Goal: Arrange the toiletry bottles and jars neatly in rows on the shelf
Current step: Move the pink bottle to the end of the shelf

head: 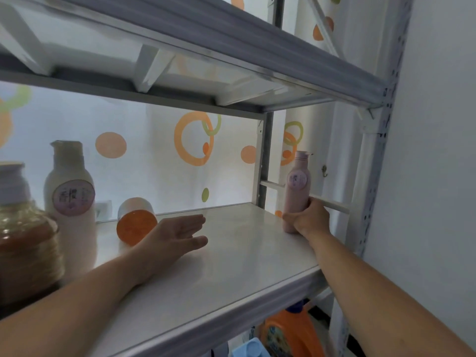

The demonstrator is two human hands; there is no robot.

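Hands: right hand (307, 219) grips pink bottle (296, 191) low, upright at shelf (231, 253) right end, likely steadying it. Left hand (177, 234) flat, fingers straight, beside tipped orange jar (136, 220).

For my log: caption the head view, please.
Right hand grips an upright pink bottle at the shelf's right end; left hand open beside a tipped orange jar.

Middle of shelf (244, 253) free, both ends blocked.
Tipped orange jar (136, 224), white bottle (70, 202) and big jar (24, 233) crowd the left; pink bottle (296, 194) and side rail (334, 204) close the right; upper shelf (219, 47) overhead.
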